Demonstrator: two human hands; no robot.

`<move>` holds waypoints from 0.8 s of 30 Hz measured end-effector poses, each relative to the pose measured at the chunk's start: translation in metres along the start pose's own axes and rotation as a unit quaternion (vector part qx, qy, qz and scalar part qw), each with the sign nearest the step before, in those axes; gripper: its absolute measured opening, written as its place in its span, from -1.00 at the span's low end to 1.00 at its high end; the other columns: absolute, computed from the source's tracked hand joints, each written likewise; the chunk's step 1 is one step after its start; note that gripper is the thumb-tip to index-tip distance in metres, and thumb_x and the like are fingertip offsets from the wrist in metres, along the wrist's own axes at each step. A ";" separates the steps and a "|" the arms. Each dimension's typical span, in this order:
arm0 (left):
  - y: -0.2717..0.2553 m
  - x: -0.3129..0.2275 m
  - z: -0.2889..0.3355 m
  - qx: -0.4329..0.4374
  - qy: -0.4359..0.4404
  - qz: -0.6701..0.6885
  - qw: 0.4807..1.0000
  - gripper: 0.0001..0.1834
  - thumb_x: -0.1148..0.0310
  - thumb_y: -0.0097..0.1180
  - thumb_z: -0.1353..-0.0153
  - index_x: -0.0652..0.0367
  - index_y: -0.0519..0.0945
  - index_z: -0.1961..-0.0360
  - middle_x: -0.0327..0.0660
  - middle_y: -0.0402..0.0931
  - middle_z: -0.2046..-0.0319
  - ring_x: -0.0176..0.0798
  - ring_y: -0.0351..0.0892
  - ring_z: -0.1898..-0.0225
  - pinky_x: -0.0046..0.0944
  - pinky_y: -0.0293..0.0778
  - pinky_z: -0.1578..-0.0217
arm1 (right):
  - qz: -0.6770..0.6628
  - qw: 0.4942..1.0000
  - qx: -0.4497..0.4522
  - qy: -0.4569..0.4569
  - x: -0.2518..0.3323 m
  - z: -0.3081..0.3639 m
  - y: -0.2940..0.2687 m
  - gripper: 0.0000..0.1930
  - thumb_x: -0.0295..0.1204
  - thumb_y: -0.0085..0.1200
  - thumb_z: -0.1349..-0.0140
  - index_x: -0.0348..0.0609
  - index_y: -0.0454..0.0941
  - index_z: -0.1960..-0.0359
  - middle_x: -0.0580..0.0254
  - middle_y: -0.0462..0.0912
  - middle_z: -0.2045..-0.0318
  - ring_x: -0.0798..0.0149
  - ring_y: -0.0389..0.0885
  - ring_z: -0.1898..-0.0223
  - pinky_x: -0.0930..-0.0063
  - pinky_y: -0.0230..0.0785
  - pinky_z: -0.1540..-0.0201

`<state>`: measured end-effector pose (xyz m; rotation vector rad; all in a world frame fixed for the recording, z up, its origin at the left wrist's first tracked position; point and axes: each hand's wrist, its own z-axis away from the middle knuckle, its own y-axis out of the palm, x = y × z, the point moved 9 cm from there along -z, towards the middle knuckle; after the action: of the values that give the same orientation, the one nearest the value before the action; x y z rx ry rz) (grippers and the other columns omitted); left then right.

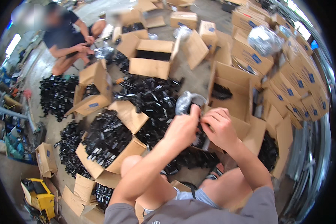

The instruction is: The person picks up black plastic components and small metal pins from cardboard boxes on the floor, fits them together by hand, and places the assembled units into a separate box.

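My left hand is closed, thumb up, at a crumpled clear plastic bag in front of my knees. Just right of it my right hand is curled, its fingertips pinched together near the left thumb. Whatever those fingertips hold is too small or hidden to make out. A pale grey rounded edge shows behind the hands, partly covered by them. Beneath and left of my hands spreads a large heap of small black parts; their exact kind cannot be told.
An open cardboard box with some black parts stands ahead right. Left are an open carton heaped with black parts and a yellow case. Closed cartons are stacked right, beside long metal rails. A person crouches far left.
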<state>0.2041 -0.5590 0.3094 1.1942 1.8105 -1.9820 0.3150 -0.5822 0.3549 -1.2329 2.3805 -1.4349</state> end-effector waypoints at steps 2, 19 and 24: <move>-0.002 0.002 0.003 -0.011 0.005 -0.003 1.000 -0.49 0.56 0.33 -0.07 0.24 0.33 0.01 0.21 0.61 0.48 0.33 0.67 0.33 0.22 0.56 0.33 | 0.001 1.000 0.003 0.001 0.002 -0.001 0.003 -0.89 -0.50 0.33 -0.05 -0.11 0.65 0.39 0.24 0.70 0.32 0.13 0.64 0.14 0.16 0.39 -0.06; -0.039 -0.025 0.016 -0.042 0.086 0.091 0.991 -0.56 0.44 0.27 -0.25 0.15 0.37 -0.09 0.12 0.62 0.41 0.27 0.65 0.26 0.16 0.49 0.29 | -0.498 0.795 0.084 0.335 -0.050 0.029 0.020 -0.47 -0.66 0.30 -0.18 -0.33 0.46 -0.22 0.21 0.64 0.03 0.47 0.60 0.04 0.56 0.48 -0.02; -0.044 -0.024 0.022 -0.072 0.076 0.119 0.987 -0.63 0.43 0.27 -0.26 0.18 0.49 -0.07 0.19 0.64 0.31 0.26 0.65 0.20 0.09 0.52 0.25 | -0.471 0.803 0.080 0.357 -0.050 0.031 0.019 -0.58 -0.62 0.31 -0.22 -0.40 0.53 -0.12 0.33 0.67 0.18 0.52 0.60 0.17 0.61 0.47 0.11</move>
<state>0.1826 -0.5774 0.3560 1.4721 1.7485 -1.6431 0.3518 -0.5653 0.3077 -2.3213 1.8585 -2.7147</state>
